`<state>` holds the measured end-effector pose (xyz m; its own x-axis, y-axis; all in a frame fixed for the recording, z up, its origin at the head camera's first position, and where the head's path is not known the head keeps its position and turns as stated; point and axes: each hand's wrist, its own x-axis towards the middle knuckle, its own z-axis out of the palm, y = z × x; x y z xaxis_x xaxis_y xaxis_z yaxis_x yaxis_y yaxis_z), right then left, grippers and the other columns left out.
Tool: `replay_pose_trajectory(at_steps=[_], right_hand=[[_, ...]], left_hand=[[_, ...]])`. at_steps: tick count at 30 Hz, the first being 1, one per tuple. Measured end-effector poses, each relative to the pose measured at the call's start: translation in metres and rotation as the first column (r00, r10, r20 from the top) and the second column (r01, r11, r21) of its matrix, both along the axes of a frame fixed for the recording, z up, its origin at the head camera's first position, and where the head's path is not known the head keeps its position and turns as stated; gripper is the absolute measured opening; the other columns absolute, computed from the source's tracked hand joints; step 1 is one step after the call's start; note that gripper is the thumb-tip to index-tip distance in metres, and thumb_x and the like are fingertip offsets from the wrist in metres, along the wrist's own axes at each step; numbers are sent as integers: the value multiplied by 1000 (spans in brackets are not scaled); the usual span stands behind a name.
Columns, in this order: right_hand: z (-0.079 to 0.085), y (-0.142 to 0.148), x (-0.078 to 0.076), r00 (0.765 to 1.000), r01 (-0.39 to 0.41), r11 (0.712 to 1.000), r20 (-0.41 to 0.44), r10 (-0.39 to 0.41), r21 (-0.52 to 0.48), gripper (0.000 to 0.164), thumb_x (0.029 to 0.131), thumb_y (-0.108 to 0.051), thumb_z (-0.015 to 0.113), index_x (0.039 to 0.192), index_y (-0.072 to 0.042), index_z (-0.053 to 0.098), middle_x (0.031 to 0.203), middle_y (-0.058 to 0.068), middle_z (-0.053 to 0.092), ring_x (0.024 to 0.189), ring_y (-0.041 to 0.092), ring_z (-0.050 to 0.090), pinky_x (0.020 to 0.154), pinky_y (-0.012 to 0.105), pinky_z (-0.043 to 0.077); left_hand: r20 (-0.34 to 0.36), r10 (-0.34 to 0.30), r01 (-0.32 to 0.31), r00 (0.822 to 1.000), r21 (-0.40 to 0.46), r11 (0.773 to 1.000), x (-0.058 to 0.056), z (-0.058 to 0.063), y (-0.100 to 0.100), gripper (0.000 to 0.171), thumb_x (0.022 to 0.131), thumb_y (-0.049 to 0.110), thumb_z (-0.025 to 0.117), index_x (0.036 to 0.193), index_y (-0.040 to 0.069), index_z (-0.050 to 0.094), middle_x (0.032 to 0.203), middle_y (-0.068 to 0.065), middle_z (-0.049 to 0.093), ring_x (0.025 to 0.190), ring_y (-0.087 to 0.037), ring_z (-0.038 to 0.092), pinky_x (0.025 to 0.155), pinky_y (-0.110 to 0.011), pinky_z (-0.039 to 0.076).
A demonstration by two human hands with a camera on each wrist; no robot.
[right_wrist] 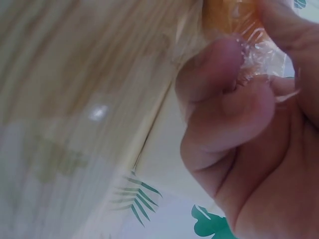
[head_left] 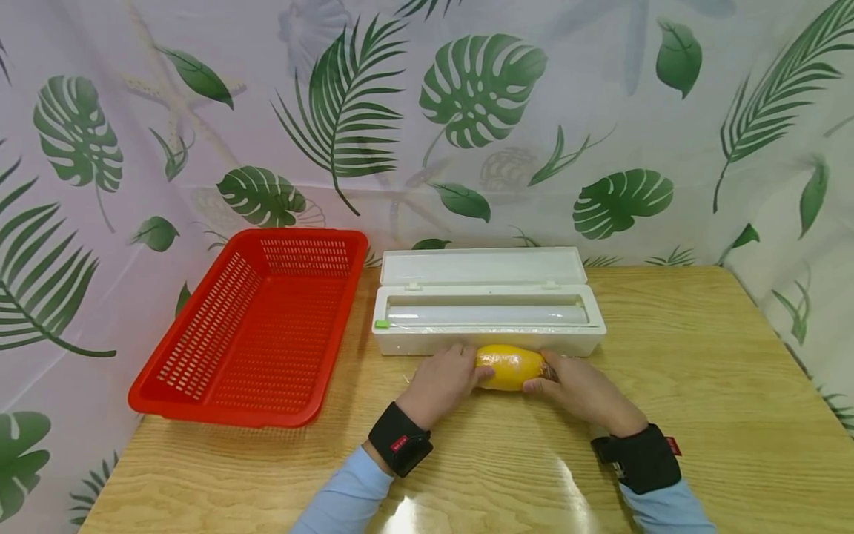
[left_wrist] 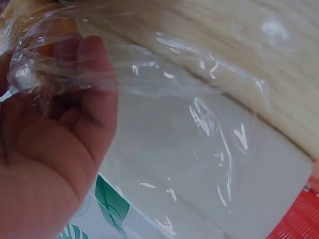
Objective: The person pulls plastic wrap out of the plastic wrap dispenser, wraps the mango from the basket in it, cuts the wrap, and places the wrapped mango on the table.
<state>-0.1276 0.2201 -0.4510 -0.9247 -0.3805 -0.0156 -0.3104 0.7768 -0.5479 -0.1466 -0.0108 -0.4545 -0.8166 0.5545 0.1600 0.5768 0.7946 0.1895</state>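
Both hands hold an oblong yellow thing, fruit-like in shape (head_left: 510, 366), covered in shiny cling film. My left hand (head_left: 442, 382) grips its left end, the thumb on the near side. At the right end, my right hand (head_left: 587, 391) curls its fingers round bunched film, which shows close up in the right wrist view. Loose cling film (left_wrist: 174, 84) stretches away from the left hand in the left wrist view, over the white box. That box, a cling film dispenser (head_left: 490, 343), stands right behind the yellow thing with its lid (head_left: 480, 267) raised and a film roll (head_left: 487, 315) inside.
A red plastic basket (head_left: 320, 386) with slotted sides stands to the left on the wooden table (head_left: 700, 371). Behind the table hangs a leaf-patterned cloth (head_left: 400, 133), which also runs along both sides.
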Motion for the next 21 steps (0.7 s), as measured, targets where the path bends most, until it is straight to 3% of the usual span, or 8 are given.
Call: replay_pose_trajectory(at_steps=[9, 16, 21], right_hand=[[4, -1, 2, 1000, -8, 1000, 12, 9, -6, 49, 85, -44, 59, 111, -4, 53, 92, 9, 62, 75, 16, 52, 69, 41, 49], [2, -2, 1, 1000, -9, 1000, 19, 9, 18, 47, 84, -45, 59, 107, -4, 54, 88, 7, 61, 73, 15, 51, 68, 40, 48], [1, -2, 1, 999, 5, 1000, 34, -5, -25, 47, 83, -45, 61, 106, -5, 56, 88, 7, 61, 74, 16, 52, 69, 41, 48]], left_hand=[[72, 8, -9, 997, 7, 1000, 0, 3, -2, 43, 95, 45, 41, 101, 6, 57, 85, -5, 58, 70, -14, 52, 56, -31, 52], [32, -1, 2, 999, -31, 1000, 0, -1, -4, 45, 96, 46, 37, 104, 6, 56, 88, -6, 60, 74, -15, 54, 55, -32, 53], [50, 4, -3, 999, -13, 1000, 1, -4, -3, 42, 97, 45, 37, 101, 7, 55, 84, -4, 57, 71, -16, 53, 53, -33, 52]])
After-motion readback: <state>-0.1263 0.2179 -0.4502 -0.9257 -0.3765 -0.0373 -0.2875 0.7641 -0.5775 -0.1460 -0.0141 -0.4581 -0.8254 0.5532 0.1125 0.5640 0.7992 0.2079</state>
